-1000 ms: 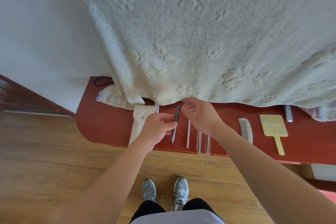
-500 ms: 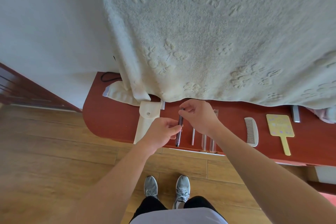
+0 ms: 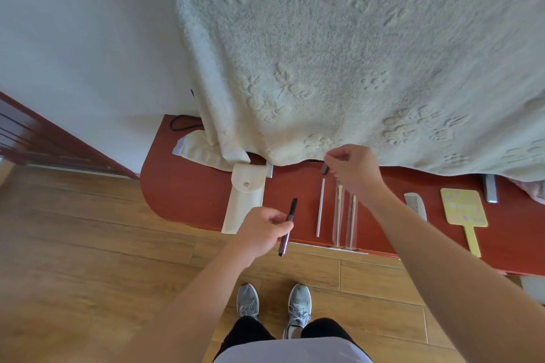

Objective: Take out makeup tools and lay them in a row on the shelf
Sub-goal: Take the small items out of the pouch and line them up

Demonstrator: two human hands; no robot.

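Now, in the head view, the left hand (image 3: 265,230) holds a dark makeup pen (image 3: 288,224); its fingers (image 3: 275,219) are curled round the middle of the pen, above the front edge of the red-brown shelf (image 3: 188,197). The pen is tilted, with its black upper end over the shelf and its lower end over the wooden floor (image 3: 88,244). The right hand (image 3: 354,171) is farther back, near the hem of the cream blanket (image 3: 354,53), and its fingertips (image 3: 329,163) pinch a small dark piece (image 3: 325,168), apart from the pen. Between the two hands, three tools lie on the shelf side by side: a thin white stick (image 3: 320,206), then two brushes in clear sleeves (image 3: 338,215), close to each other. A cream pouch (image 3: 244,206) with a snap flap lies flat on the shelf, to the left of the left hand. To the right of the right forearm there is a pale comb (image 3: 415,205), and beside it a yellow hand mirror (image 3: 463,208) with its handle toward the person. The blanket hangs over the back of the shelf. Below, two grey shoes (image 3: 299,305) stand on the floor.
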